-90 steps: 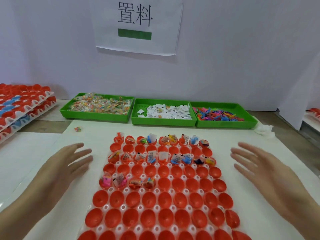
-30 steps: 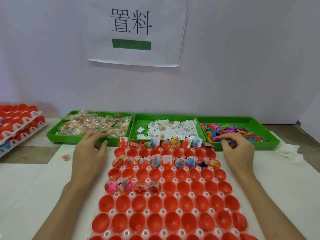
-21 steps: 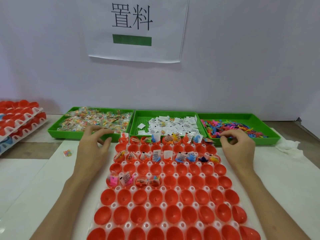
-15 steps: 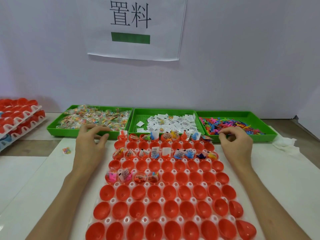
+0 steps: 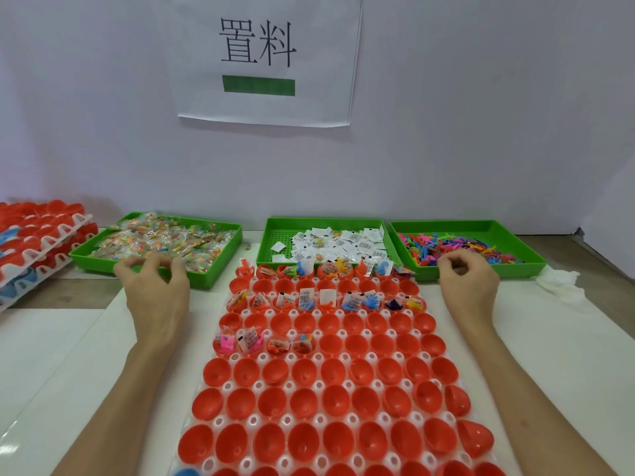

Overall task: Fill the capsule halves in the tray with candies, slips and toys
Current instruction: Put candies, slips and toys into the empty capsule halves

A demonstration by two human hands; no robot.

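Along the far edge of the table (image 5: 567,338) stand three green bins: candies (image 5: 161,240) toward the far left corner, paper slips (image 5: 338,242) in the middle, small plastic toys (image 5: 457,249) toward the far right corner. Just in front of them lies the white tray (image 5: 319,386) of red capsule halves (image 5: 304,372), running back toward the near edge. Two far rows look filled, a third row has only four filled cups at its left end, and every nearer row is bare.

The left hand (image 5: 154,297) hovers at the near lip of the candy bin, its fingers (image 5: 144,269) curled into a narrow pinch; whether the grip holds a candy packet cannot be told. The right hand (image 5: 469,286) sits at the near lip of the toy bin, its fingertips (image 5: 450,266) likewise drawn together, and nothing can be made out between them.

The step in hand appears to be a two-handed pick, one candy and one toy at a time. To do it well, each pinch should lift a single piece clear of its neighbours, since the crinkly packets and tangled toys probably cling together. Both pieces would best go to the next bare cup in the part-filled row, dropped low so that nothing bounces out, with a slip to follow
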